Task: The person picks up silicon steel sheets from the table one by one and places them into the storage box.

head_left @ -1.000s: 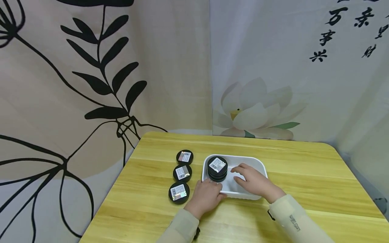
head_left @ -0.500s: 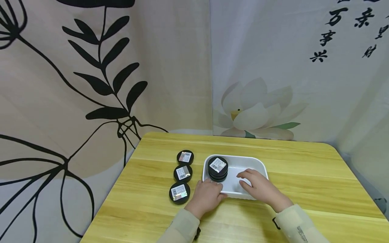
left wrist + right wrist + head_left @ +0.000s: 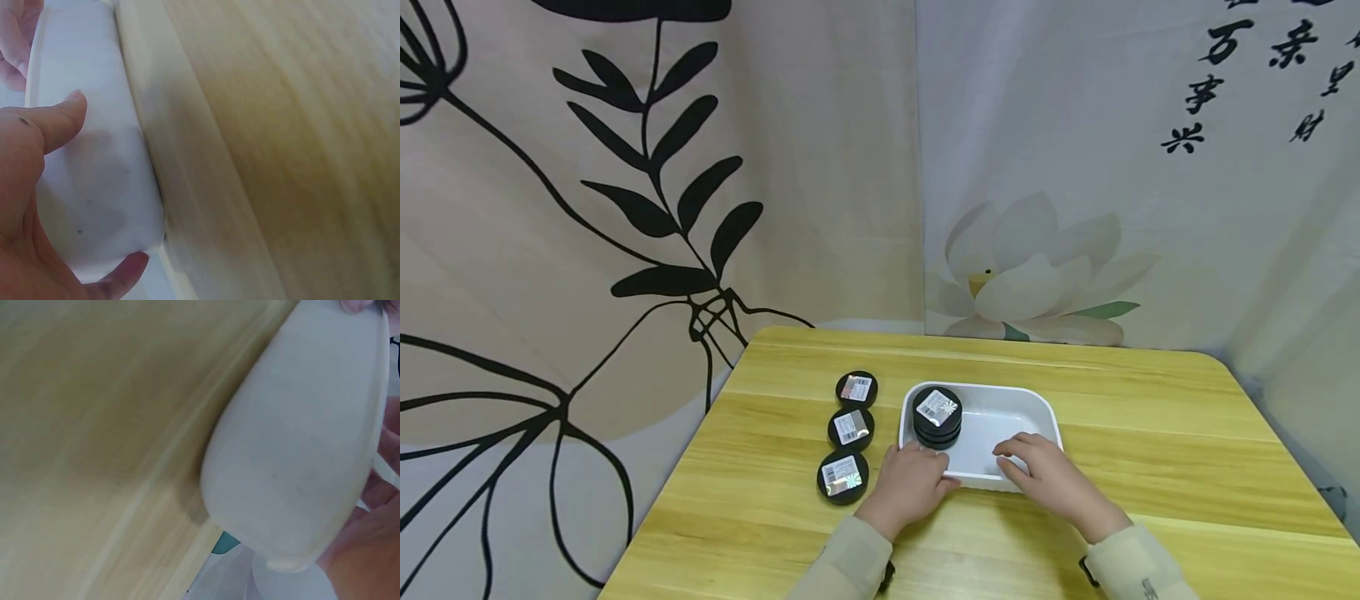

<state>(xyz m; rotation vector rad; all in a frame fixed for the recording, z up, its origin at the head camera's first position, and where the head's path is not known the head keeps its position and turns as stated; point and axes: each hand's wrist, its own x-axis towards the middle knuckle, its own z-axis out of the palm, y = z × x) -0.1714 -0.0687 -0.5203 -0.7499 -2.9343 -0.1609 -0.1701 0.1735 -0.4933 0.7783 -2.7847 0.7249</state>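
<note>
A white rectangular tray [image 3: 1000,410] sits on the wooden table, with a stack of black round flat containers [image 3: 937,415] at its left end. The top one bears a barcode label. My left hand [image 3: 904,490] holds the tray's near left corner. In the left wrist view its thumb [image 3: 65,120] lies on the outer front wall of the tray [image 3: 100,181], and another finger reaches round the corner. Over the near right part of the tray is my right hand [image 3: 1054,479], fingers loosely bent with nothing in them. The right wrist view shows it beside the tray's rim [image 3: 374,447].
Left of the tray, three black round labelled containers stand in a row: a far one [image 3: 857,388], a middle one [image 3: 852,428] and a near one [image 3: 842,477]. The wooden table [image 3: 1150,433] ends at a printed curtain [image 3: 835,167] behind.
My right hand has drawn back from near the stack toward the tray's near right side. The left hand, tray and containers stay where they were.
</note>
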